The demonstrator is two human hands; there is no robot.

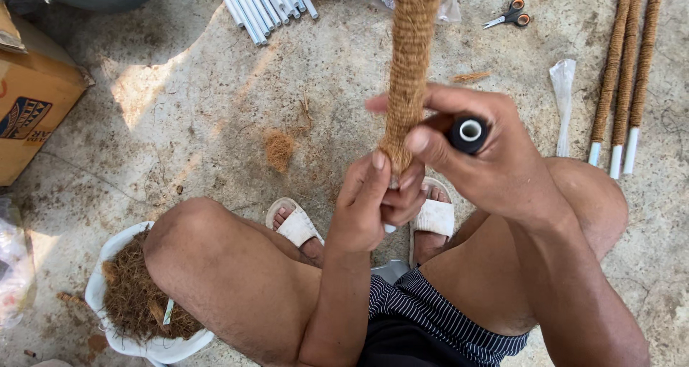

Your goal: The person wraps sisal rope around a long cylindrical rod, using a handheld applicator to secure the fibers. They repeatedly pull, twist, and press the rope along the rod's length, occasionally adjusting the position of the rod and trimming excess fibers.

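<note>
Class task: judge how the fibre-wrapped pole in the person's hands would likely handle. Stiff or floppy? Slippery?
The fibre-wrapped pole probably stays stiff: it stands straight though the left hand grips only its base. Its coarse, hairy wrap likely resists slipping.

Person sits low on the floor [201,87], knees apart, sandalled feet [298,227] between them. Fibre-wrapped pole [410,58] stands upright in front of the body, centre. Left hand [373,209] grips its lower end; right hand [477,148] just right of it, touching the pole and holding a tape roll [469,132]. Bowl of loose fibre [136,295] on the floor left of the left knee. Cardboard box [32,98] far left. Bundle of plain pipes [262,5] beyond, left of the pole. Small fibre clump [278,150] on the floor between pipes and feet. Scissors [508,15] beyond, right. Three finished poles [626,73] side by side far right, plastic wrapper [562,101] just left of them.
</note>
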